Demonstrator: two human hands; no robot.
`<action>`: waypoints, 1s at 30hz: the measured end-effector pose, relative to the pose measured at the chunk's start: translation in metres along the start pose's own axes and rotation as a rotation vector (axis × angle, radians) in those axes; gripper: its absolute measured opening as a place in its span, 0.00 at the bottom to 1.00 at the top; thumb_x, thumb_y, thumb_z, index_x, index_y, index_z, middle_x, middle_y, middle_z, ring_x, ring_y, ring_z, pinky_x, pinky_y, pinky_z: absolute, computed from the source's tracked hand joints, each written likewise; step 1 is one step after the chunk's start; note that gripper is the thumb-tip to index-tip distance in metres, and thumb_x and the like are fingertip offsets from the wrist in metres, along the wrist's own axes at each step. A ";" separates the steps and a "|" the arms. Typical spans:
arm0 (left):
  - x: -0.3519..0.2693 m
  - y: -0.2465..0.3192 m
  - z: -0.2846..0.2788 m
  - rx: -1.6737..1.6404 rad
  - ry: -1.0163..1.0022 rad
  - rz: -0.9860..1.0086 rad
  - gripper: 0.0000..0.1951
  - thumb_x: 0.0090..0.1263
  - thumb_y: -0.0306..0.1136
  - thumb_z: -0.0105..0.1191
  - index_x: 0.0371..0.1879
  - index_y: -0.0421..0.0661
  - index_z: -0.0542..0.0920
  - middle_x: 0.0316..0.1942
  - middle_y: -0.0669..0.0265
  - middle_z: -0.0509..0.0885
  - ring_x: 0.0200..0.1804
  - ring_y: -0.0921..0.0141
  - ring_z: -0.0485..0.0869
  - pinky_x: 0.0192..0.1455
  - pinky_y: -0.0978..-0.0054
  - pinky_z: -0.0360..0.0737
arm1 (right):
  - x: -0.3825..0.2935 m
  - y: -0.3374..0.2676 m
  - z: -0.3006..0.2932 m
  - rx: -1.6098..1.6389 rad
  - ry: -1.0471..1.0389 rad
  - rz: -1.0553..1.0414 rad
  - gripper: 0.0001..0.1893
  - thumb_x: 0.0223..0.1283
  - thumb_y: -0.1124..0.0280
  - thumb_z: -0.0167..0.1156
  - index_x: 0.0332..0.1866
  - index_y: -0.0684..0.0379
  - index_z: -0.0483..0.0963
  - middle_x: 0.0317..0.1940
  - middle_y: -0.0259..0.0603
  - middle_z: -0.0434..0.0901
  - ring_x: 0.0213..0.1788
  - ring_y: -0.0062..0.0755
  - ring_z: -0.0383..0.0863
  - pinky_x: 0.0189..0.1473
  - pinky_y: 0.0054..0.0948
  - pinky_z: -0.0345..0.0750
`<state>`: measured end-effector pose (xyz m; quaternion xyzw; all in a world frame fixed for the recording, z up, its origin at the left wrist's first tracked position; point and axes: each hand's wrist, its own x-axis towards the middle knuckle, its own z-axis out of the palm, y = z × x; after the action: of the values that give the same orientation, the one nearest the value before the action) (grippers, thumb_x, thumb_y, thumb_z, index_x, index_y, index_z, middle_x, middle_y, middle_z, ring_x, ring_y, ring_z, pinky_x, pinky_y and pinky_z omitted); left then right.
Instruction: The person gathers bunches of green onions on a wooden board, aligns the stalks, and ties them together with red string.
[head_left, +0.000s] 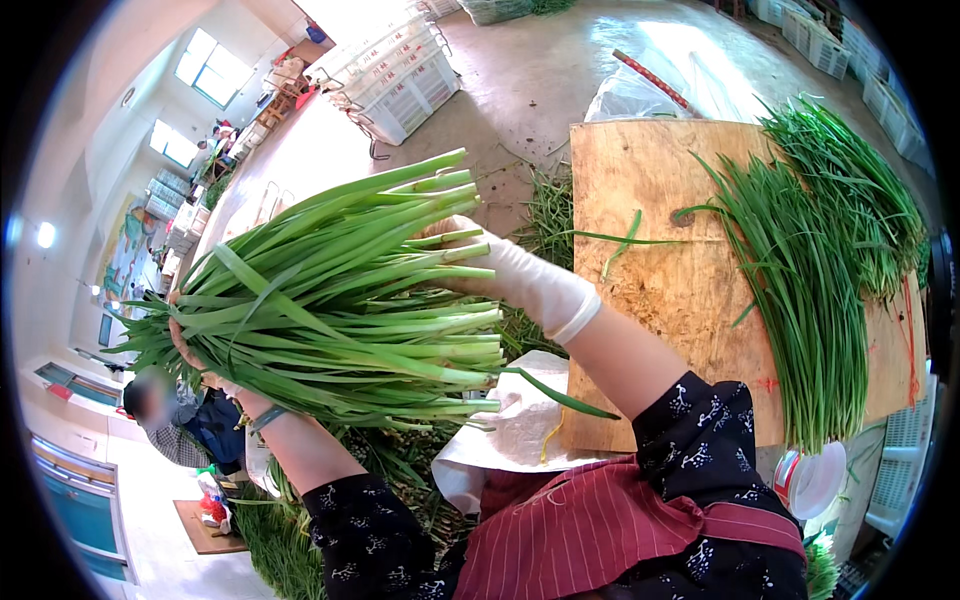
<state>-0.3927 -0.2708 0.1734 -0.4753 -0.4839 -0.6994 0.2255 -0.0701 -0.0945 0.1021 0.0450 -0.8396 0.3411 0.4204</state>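
Note:
A big loose bunch of long flat green leaves (322, 300), which look like garlic chives, is held up before me. Its pale cut ends point right and its leaf tips point left. My left hand (196, 352) curls around the leafy end, a finger showing across the leaves and the rest covered by them. In a white glove, my right hand (457, 259) is behind the stalks near their cut ends, its fingers mostly hidden. To the right, a wooden board (637, 300) bears two more bundles, a long one (802, 300) and another (847, 180) behind it.
Loose leaves lie on the board and in heaps (551, 210) beside it. White plastic crates (397, 75) stand stacked on the floor ahead. A white sack (517, 412) hangs by my apron. At the left is another person (195, 420). A plastic tub (814, 480) sits below the board's near edge.

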 end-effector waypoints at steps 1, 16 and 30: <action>-0.001 0.000 0.000 0.021 0.009 -0.050 0.21 0.70 0.41 0.33 0.58 0.44 0.65 0.58 0.59 0.69 0.59 0.66 0.70 0.61 0.62 0.70 | 0.004 -0.009 0.003 -0.211 0.102 -0.134 0.16 0.58 0.61 0.56 0.49 0.56 0.73 0.48 0.37 0.76 0.48 0.30 0.75 0.52 0.28 0.71; -0.011 -0.001 -0.002 -0.454 0.063 -0.458 0.21 0.69 0.42 0.36 0.57 0.45 0.67 0.56 0.59 0.71 0.55 0.65 0.73 0.59 0.61 0.71 | -0.059 -0.048 -0.097 0.946 0.649 -0.002 0.11 0.62 0.61 0.52 0.33 0.59 0.74 0.33 0.40 0.78 0.29 0.23 0.77 0.38 0.22 0.78; -0.006 -0.012 0.008 -0.806 -0.006 -0.660 0.21 0.64 0.40 0.47 0.53 0.42 0.73 0.51 0.58 0.76 0.53 0.62 0.75 0.57 0.60 0.71 | -0.024 -0.040 -0.028 1.069 0.717 0.449 0.09 0.59 0.68 0.56 0.37 0.63 0.74 0.29 0.36 0.78 0.34 0.26 0.74 0.36 0.28 0.76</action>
<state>-0.3963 -0.2590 0.1632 -0.3487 -0.3010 -0.8626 -0.2092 -0.0210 -0.1132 0.1176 -0.0444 -0.3534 0.7819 0.5117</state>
